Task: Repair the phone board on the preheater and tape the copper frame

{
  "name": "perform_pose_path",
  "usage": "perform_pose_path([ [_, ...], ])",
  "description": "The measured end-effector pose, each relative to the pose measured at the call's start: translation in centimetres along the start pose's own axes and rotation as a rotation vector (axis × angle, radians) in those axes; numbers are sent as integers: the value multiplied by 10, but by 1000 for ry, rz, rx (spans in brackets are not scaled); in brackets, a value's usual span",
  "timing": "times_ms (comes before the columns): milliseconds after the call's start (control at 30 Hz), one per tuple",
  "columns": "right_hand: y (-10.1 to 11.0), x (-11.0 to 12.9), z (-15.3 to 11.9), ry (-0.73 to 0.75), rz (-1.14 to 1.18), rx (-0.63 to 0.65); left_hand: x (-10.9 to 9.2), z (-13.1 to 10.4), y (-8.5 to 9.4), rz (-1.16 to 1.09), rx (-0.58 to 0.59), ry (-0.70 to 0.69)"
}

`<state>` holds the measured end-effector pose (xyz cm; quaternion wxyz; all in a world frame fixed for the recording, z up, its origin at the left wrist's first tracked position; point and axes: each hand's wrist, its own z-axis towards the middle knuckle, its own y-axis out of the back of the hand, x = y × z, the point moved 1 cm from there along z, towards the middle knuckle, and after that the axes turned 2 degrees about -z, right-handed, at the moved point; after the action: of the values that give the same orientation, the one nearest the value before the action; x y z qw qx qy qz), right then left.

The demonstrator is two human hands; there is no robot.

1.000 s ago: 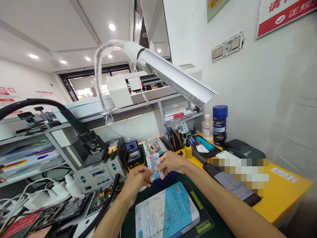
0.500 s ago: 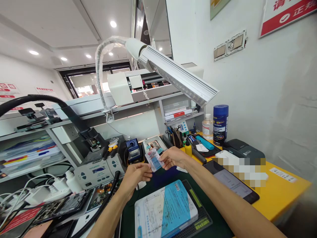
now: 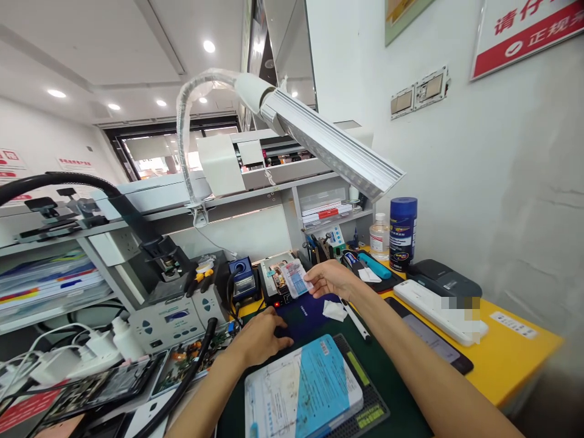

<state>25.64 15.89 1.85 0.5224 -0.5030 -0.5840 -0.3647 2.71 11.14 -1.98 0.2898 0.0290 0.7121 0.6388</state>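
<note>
My right hand [image 3: 326,280] pinches the edge of a small clear packet [image 3: 296,278] with blue and red print, held up in front of an open device tray [image 3: 275,275]. Lower and to the left, my left hand [image 3: 266,336] holds nothing, its fingers apart over the dark mat [image 3: 296,316]. Below the hands lies a blue and white box [image 3: 303,389] with stains on its top, resting on a black ribbed pad [image 3: 375,398]. A crumpled white tissue [image 3: 334,310] and a white pen-like tool [image 3: 358,322] lie right of centre.
A hot-air station [image 3: 168,316] and opened device parts [image 3: 187,359] stand at left. A lamp [image 3: 337,143] hangs overhead. On the right are a blue spray can [image 3: 403,234], a clear bottle [image 3: 379,237], a black printer-like device [image 3: 444,280] and a phone or tablet [image 3: 426,334].
My left hand has let go of the packet and moved down toward the mat, its fingers spreading. My right hand has shifted slightly right and up with the packet.
</note>
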Motion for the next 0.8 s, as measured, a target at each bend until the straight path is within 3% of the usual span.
perform_pose_path([
  [267,14,0,6,16,32,-4,3,-4,2,64,31,21],
  [533,18,3,4,30,47,-18,1,-11,-1,84,-9,86],
  [667,3,-1,2,-28,-27,40,4,-11,-1,66,-33,110],
  [800,-24,-24,9,-203,-138,177,9,-11,2,57,-105,208],
])
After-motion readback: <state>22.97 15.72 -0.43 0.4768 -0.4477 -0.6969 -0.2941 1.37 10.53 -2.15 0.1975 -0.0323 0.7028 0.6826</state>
